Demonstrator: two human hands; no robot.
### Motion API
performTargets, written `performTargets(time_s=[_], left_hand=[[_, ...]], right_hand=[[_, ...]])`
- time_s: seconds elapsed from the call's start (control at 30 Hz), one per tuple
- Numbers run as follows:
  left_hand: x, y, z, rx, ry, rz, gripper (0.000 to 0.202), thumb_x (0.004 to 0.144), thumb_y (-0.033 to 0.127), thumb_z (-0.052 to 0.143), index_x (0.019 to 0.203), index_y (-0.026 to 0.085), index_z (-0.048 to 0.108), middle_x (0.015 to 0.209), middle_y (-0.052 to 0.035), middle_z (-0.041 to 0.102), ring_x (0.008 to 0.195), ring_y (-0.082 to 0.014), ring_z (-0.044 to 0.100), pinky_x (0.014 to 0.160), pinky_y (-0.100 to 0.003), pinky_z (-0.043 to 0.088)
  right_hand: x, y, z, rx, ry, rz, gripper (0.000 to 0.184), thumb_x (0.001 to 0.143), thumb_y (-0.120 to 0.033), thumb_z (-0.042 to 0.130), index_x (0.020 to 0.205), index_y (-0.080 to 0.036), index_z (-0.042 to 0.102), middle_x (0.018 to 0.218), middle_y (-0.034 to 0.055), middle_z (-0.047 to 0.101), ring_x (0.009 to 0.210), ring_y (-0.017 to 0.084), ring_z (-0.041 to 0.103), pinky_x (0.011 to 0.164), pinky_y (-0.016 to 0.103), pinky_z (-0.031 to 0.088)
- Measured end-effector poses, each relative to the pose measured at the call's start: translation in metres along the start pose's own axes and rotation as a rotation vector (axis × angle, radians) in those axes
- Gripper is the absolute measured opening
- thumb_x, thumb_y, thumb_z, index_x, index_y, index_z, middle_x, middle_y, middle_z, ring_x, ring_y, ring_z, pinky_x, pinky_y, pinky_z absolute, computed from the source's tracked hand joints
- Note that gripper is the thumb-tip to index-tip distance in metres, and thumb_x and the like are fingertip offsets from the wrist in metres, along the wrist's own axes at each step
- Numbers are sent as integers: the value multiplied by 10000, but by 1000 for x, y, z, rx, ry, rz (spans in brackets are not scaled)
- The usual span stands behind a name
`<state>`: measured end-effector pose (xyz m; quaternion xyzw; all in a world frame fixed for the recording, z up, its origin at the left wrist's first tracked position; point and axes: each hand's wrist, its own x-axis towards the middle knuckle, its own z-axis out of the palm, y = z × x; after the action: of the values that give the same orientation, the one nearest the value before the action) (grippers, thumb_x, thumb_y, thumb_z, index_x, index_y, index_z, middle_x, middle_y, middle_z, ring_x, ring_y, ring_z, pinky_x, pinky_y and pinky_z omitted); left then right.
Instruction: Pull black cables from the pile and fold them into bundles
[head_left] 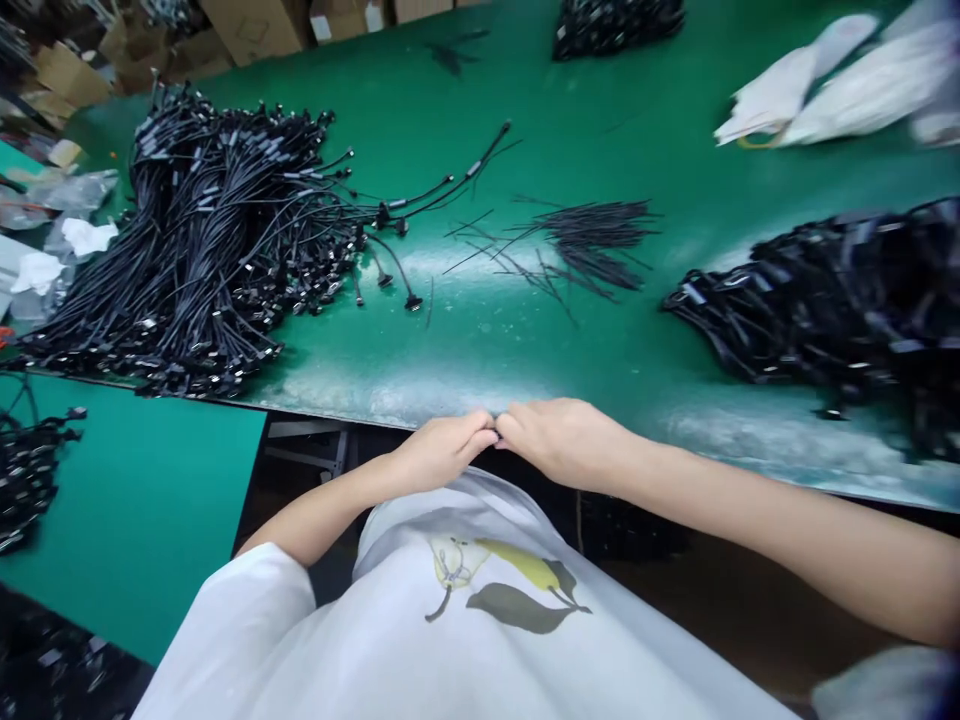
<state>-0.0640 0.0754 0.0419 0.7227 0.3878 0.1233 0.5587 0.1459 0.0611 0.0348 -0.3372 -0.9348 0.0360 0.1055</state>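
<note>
Our long green-matted workbench [450, 350] stretches ahead, with a heaped mass of black cables with moulded plugs [202, 250] to the left and a loose sheaf of thin black wires [592, 245] near its middle. Our left hand [442, 450] and right hand [562, 440] meet at the bench's front edge, fingers curled, tips touching; whether they pinch anything, we cannot tell.

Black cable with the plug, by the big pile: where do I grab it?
Pinch the plug of that black cable with your fingers, coming from the table's near edge. The plug lies out on the green mat, so your fingers can get around it, while the cable's other end runs into the big pile and could snag.
</note>
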Motion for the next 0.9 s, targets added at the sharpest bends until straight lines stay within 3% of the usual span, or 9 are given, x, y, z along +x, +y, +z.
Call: performTargets(time_s=[0.13, 0.3, 0.4, 0.43, 0.5, 0.57, 0.63, 0.77, 0.9], left_hand=[[6, -2, 1, 127, 44, 129, 177, 910, 251, 518, 749, 225, 585, 751, -24, 549, 732, -177, 467, 705, -263, 334], [15, -20, 15, -82, 131, -14, 258, 933, 385, 502, 765, 201, 566, 652, 4, 496, 608, -138, 421, 620, -256, 319], [25, -29, 22, -508, 172, -143, 406, 884, 578, 511, 759, 192, 507, 548, 67, 358, 477, -96, 338, 497, -227, 299], [29, -29, 22, -652, 203, -166, 435, 850, 615, 543, 765, 192, 489, 541, 84, 329, 453, -82, 319, 466, -215, 291], [35, -24, 19, -868, 284, -181, 471, 777, 627, 637, 776, 189, 465, 548, 100, 322, 432, -58, 311, 429, -189, 282], [38, -15, 13, -984, 334, -174, 490, 732, 606, 704, 786, 182, 464, 553, 104, 334, 425, -41, 313, 410, -167, 276], [38, -8, 8, -1051, 343, -161, 505, 708, 601, 732, 787, 177, 468, 548, 108, 326, 418, -32, 300, 395, -154, 266], [34, -5, 1, -1086, 355, -129, 506, 708, 599, 736, 784, 172, 476, 552, 102, 335, 425, -30, 314, 394, -152, 284], [33, -9, 1, -1051, 373, -66, 469, 758, 584, 699, 822, 157, 515, 568, 90, 351, 447, -37, 351, 413, -165, 318]], right_hand=[[-6, 0, 3, -7, 16, 12, 428, 1040, -333, 279, 753, -155, 543, 603, 34, 550, 455, 110, 401, 504, 301, 144], [-1, 20, 7, 160, 19, 89, 373, 1015, -405, 387, 882, -156, 631, 743, 47, 645, 625, 146, 580, 533, 261, 332], [4, 77, 1, 307, 157, 278, 269, 984, -386, 471, 1055, -203, 654, 960, 51, 685, 836, 155, 630, 685, 259, 460], [5, 103, -1, 278, 243, 413, 252, 987, -350, 466, 1050, -202, 660, 1009, 62, 679, 868, 155, 623, 720, 264, 466], [5, 157, 0, 49, 379, 847, 230, 962, -324, 505, 932, -155, 658, 1011, 102, 656, 839, 146, 594, 701, 257, 434], [6, 198, 6, -20, 383, 1009, 253, 958, -262, 491, 825, -100, 633, 992, 165, 631, 827, 151, 573, 675, 274, 393], [7, 219, 14, -29, 359, 1037, 260, 944, -191, 478, 735, -93, 597, 941, 184, 612, 816, 155, 557, 662, 293, 364], [6, 208, 16, -49, 361, 981, 207, 899, -147, 464, 716, -139, 561, 928, 158, 584, 865, 207, 538, 706, 351, 373], [3, 154, 0, 35, 449, 929, 201, 941, -289, 422, 873, -188, 582, 1012, 150, 577, 970, 295, 526, 763, 412, 389]])
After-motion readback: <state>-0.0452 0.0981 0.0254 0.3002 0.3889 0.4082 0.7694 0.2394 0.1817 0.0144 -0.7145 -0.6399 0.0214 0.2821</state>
